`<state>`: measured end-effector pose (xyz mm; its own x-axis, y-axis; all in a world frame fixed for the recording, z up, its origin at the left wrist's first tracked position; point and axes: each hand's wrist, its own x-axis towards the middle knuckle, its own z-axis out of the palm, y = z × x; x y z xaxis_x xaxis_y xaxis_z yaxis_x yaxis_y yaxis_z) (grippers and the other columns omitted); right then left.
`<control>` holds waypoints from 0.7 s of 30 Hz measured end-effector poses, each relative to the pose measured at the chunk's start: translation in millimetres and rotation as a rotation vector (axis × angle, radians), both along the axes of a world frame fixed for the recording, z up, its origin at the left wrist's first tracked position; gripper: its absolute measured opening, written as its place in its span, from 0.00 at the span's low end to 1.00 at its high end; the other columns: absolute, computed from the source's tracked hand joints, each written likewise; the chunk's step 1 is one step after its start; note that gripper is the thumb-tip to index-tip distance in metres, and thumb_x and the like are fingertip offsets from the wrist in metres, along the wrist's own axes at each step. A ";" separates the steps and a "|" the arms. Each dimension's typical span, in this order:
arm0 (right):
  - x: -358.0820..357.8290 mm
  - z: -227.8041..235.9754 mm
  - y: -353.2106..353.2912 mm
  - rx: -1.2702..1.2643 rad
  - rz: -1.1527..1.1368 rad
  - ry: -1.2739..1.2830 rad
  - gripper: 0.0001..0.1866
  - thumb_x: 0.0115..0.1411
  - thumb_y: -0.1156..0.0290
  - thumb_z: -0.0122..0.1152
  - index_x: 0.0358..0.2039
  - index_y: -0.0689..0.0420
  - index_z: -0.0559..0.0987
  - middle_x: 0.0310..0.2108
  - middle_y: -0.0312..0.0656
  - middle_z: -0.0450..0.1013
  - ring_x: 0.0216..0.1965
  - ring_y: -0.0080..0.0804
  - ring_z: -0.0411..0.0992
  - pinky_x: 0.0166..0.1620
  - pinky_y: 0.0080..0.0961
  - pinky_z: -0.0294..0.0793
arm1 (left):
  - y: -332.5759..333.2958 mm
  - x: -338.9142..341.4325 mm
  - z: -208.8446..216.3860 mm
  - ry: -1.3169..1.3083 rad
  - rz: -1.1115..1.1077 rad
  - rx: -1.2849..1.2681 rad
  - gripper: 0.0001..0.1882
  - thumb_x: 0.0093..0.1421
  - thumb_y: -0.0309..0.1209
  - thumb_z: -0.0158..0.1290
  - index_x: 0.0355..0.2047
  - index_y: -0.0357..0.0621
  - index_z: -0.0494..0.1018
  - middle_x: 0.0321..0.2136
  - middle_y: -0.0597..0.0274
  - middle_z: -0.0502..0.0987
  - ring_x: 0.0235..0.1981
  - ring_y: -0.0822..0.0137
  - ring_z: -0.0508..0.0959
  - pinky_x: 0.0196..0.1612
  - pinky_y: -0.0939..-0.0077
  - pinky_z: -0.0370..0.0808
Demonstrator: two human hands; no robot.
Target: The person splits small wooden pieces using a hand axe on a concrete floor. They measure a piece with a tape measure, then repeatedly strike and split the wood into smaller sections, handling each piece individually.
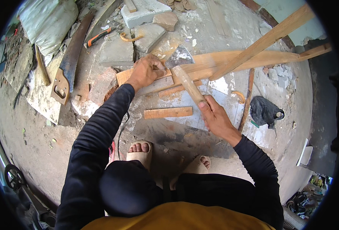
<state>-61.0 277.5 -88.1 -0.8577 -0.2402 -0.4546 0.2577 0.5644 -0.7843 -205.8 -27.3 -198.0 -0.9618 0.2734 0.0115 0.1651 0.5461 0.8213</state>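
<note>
My right hand (216, 115) is wrapped round the wooden handle of a hatchet (189, 85), whose broad, pale-flecked metal head lies toward the far side. Beside that head, my left hand (144, 71) is closed in a pinch over a short wooden block (162, 82). Whatever its fingertips hold is hidden or too small to make out. The block rests on a long wooden beam (204, 63) that runs off to the right. Nearer to me, a short wooden strip (168, 112) lies on the ground.
A handsaw (68, 63) and an orange-and-black utility knife (97, 37) lie at the left, below a white sack (49, 23). Concrete slabs (115, 51) stand behind my left hand. A slanted plank (265, 40) crosses the beam. A black plastic bag (264, 110) sits at right.
</note>
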 end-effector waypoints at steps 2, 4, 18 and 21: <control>-3.5 -5.9 -7.7 0.090 0.036 0.116 0.25 0.80 0.47 0.49 0.58 0.58 0.71 0.29 0.48 0.76 0.27 0.43 0.76 0.35 0.42 0.75 | 0.2 0.6 -0.5 0.006 -0.003 -0.001 0.07 0.55 0.36 0.71 0.31 0.50 0.87 0.47 0.58 0.82 0.53 0.53 0.80 0.64 0.53 0.68; -5.3 -11.1 -10.1 0.125 0.049 0.223 0.24 0.79 0.48 0.51 0.57 0.59 0.71 0.30 0.52 0.77 0.29 0.51 0.79 0.36 0.45 0.76 | 0.6 1.8 -0.8 0.050 0.004 -0.020 0.07 0.55 0.37 0.71 0.31 0.50 0.87 0.46 0.57 0.83 0.52 0.53 0.81 0.64 0.53 0.68; -16.1 0.1 -10.1 0.166 0.091 0.384 0.24 0.78 0.51 0.54 0.58 0.59 0.70 0.31 0.57 0.79 0.33 0.57 0.81 0.36 0.48 0.77 | 1.3 1.0 -2.8 0.007 0.002 0.001 0.06 0.55 0.36 0.70 0.32 0.53 0.87 0.46 0.60 0.83 0.52 0.54 0.81 0.66 0.53 0.67; -25.9 1.4 -7.6 0.293 0.155 0.204 0.23 0.78 0.52 0.54 0.58 0.59 0.70 0.31 0.57 0.78 0.33 0.56 0.81 0.36 0.47 0.77 | 0.8 0.3 1.0 0.013 -0.006 -0.033 0.06 0.55 0.37 0.71 0.32 0.53 0.87 0.46 0.61 0.82 0.53 0.54 0.80 0.66 0.50 0.65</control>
